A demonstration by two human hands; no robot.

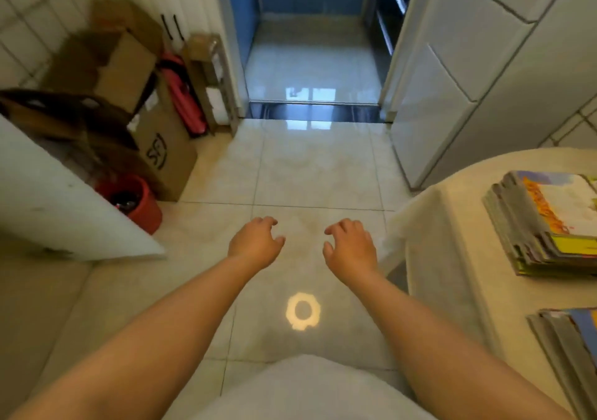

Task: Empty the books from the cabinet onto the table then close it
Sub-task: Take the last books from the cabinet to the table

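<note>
Both hands, left hand (pixel 255 242) and right hand (pixel 350 246), hang empty with fingers loosely curled over the floor tiles (pixel 290 167). Books lie in a near stack (pixel 568 351) and a farther stack (pixel 546 222) on the desk (pixel 452 242). Both stacks sit close to its edge, so a brush in passing could tip them. A white door (pixel 58 203) on the left, possibly the cabinet's, stands open.

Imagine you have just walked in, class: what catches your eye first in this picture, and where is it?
Two bare hands, left and right, hover empty over the glossy tiled floor at centre. A stack of books sits on the round table at right. Cardboard boxes pile up at left, above a red bucket.
</note>
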